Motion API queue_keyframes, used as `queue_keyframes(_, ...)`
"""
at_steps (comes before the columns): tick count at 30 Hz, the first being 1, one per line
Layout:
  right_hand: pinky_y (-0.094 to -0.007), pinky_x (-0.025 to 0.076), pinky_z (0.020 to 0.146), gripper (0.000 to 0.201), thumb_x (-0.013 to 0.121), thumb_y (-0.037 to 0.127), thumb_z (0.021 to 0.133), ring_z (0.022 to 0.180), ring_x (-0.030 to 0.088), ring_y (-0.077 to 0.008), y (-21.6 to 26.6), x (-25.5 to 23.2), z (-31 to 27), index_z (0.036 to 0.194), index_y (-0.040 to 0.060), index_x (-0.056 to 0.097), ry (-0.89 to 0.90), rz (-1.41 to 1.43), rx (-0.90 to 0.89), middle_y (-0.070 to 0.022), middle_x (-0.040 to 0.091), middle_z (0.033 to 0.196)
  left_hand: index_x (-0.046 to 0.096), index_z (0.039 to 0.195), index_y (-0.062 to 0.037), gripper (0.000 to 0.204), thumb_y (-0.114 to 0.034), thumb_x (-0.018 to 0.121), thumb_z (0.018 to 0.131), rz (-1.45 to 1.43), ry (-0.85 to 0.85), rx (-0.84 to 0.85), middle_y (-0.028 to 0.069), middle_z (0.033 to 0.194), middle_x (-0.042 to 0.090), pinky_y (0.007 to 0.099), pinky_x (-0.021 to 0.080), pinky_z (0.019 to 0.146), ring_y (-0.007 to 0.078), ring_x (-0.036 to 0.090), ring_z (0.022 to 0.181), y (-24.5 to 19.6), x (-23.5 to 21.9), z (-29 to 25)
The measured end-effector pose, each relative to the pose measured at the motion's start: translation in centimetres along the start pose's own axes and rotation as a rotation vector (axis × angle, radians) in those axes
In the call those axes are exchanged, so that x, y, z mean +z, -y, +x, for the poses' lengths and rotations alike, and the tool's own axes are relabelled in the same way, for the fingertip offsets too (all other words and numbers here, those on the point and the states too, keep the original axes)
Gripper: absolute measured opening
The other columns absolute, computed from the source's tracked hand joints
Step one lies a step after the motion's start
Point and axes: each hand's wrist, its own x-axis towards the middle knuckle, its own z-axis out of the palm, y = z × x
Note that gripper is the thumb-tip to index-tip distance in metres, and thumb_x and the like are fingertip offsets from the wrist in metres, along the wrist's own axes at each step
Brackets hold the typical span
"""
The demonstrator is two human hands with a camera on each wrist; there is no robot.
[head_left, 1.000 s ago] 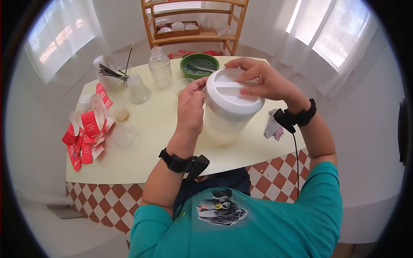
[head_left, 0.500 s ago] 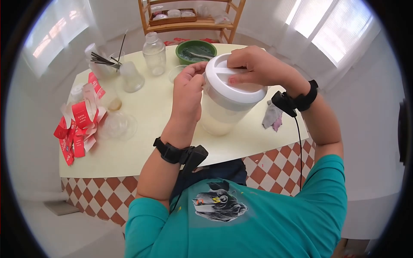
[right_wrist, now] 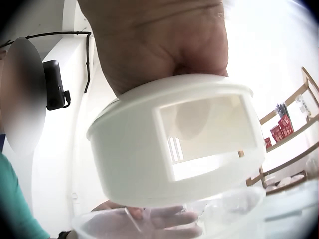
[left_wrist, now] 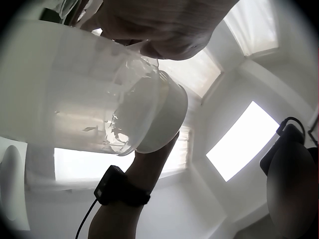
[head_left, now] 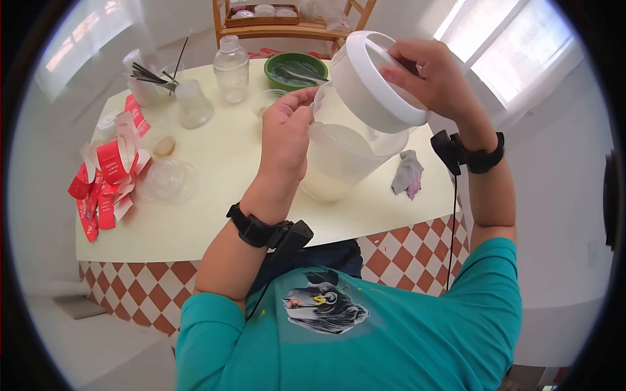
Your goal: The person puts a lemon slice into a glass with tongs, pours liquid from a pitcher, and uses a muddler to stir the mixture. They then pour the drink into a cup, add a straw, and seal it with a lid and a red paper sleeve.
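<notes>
A translucent pitcher (head_left: 334,171) stands on the table in the head view, with pale contents low inside. My left hand (head_left: 285,138) grips its handle side at the rim. Above the pitcher's right side, my right hand (head_left: 435,77) pinches the white lid (head_left: 375,91) by its top bar, tilted and lifted off the rim. The right wrist view shows the lid's deep skirt (right_wrist: 130,149) with a rectangular opening. In the left wrist view the lid (left_wrist: 172,114) is beside the pitcher's mouth (left_wrist: 75,89); the left fingers are partly hidden there.
Behind the pitcher are a green bowl (head_left: 279,81) with a utensil and a clear bottle (head_left: 231,73). On the left lie red torn boxes (head_left: 112,163), a clear plastic piece (head_left: 167,181) and cups with dark sticks. A grey cloth (head_left: 407,172) lies at the right.
The right hand has lifted the lid up and to the right, off the pitcher, and tilted it. The left hand still holds the pitcher. The head view has shifted slightly.
</notes>
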Motion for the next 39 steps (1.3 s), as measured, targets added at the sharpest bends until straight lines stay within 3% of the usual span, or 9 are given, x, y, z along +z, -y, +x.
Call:
queue_keyframes(3, -0.0242, 0.041, 0.058, 0.015, 0.067, 0.012, 0.085, 0.062, 0.048, -0.0075, -0.8, -0.8, 0.3, 0.084, -0.0021, 0.061, 0.047, -0.078, -0.057, -0.0047, 0.056, 0.068, 0.051, 0.118, 0.0118, 0.042, 0.000, 0.040, 0.079, 0.018, 0.022, 0.011, 0.0138, 0.109, 0.060, 0.0216, 0.047, 0.078, 0.0147, 0.059, 0.094, 0.2, -0.4, 0.4)
queue_keyframes(7, -0.0263, 0.044, 0.057, 0.021, 0.060, 0.019, 0.089, 0.059, 0.053, -0.0077, -9.3, -2.4, -1.5, 0.086, -0.0017, 0.063, -0.201, -0.085, 0.276, -0.0028, 0.060, 0.065, 0.050, 0.120, 0.0096, 0.043, -0.004, 0.039, 0.081, 0.060, 0.049, 0.027, 0.0131, 0.114, 0.058, 0.0247, 0.045, 0.086, 0.0168, 0.055, 0.105, 0.8, -0.6, 0.2)
queue_keyframes(13, -0.0410, 0.049, 0.065, 0.029, 0.064, 0.034, 0.079, 0.072, 0.062, -0.0328, -18.2, 5.2, -7.2, 0.079, 0.0047, 0.067, 0.111, -0.526, 0.702, -0.0141, 0.066, 0.078, 0.050, 0.122, 0.0050, 0.036, -0.013, 0.045, 0.091, 0.118, 0.060, 0.179, 0.0123, 0.119, 0.056, 0.0327, 0.034, 0.104, 0.0201, 0.049, 0.115, 1.6, -3.0, -0.2)
queue_keyframes(16, -0.0416, 0.052, 0.076, 0.034, 0.063, 0.036, 0.076, 0.088, 0.065, -0.0315, -20.9, 7.6, -8.3, 0.090, 0.0066, 0.071, 0.273, -0.547, 0.834, -0.0142, 0.069, 0.092, 0.049, 0.122, 0.0044, 0.035, -0.014, 0.049, 0.092, 0.309, -0.009, 0.242, 0.0127, 0.120, 0.054, 0.0335, 0.034, 0.103, 0.0206, 0.047, 0.117, 1.7, -5.8, 0.7)
queue_keyframes(19, -0.0414, 0.052, 0.076, 0.035, 0.064, 0.037, 0.075, 0.090, 0.065, -0.0316, -23.6, 8.9, -9.0, 0.092, 0.0069, 0.071, 0.294, -0.549, 0.860, -0.0142, 0.069, 0.093, 0.045, 0.126, 0.0040, 0.047, -0.016, 0.062, 0.087, 0.469, -0.123, 0.260, 0.0148, 0.124, 0.050, 0.0343, 0.034, 0.103, 0.0232, 0.046, 0.120, 2.8, -9.7, 2.0)
queue_keyframes(24, -0.0413, 0.052, 0.076, 0.035, 0.065, 0.037, 0.075, 0.090, 0.065, -0.0316, -25.4, 10.1, -9.7, 0.092, 0.0066, 0.071, 0.281, -0.518, 0.877, -0.0146, 0.069, 0.095, 0.031, 0.136, 0.0014, 0.091, -0.024, 0.084, 0.066, 0.832, -0.252, 0.061, 0.0198, 0.133, 0.043, 0.0378, 0.035, 0.105, 0.0293, 0.042, 0.126, 4.0, -11.7, 2.6)
queue_keyframes(30, -0.0413, 0.052, 0.077, 0.036, 0.065, 0.038, 0.075, 0.090, 0.065, -0.0318, -25.3, 10.7, -9.6, 0.092, 0.0067, 0.070, 0.299, -0.508, 0.898, -0.0142, 0.069, 0.096, 0.028, 0.139, 0.0007, 0.100, -0.017, 0.087, 0.060, 0.778, -0.127, -0.106, 0.0209, 0.135, 0.042, 0.0397, 0.040, 0.103, 0.0306, 0.041, 0.127, 6.9, -14.1, 5.7)
queue_keyframes(34, -0.0410, 0.052, 0.079, 0.036, 0.065, 0.038, 0.076, 0.092, 0.064, -0.0314, -25.2, 10.9, -9.7, 0.095, 0.0080, 0.070, 0.286, -0.510, 0.943, -0.0131, 0.068, 0.098, 0.028, 0.139, 0.0023, 0.100, -0.013, 0.086, 0.059, 0.798, -0.041, -0.086, 0.0201, 0.133, 0.045, 0.0361, 0.042, 0.101, 0.0295, 0.044, 0.125, 7.6, -14.4, 7.2)
queue_keyframes(39, -0.0411, 0.051, 0.081, 0.035, 0.065, 0.034, 0.078, 0.096, 0.063, -0.0301, -23.1, 10.1, -9.4, 0.103, 0.0094, 0.068, 0.174, -0.498, 0.888, -0.0119, 0.067, 0.102, 0.032, 0.135, 0.0061, 0.100, -0.017, 0.088, 0.055, 0.898, -0.115, 0.007, 0.0206, 0.131, 0.047, 0.0334, 0.041, 0.101, 0.0276, 0.049, 0.120, 8.1, -13.6, 8.3)
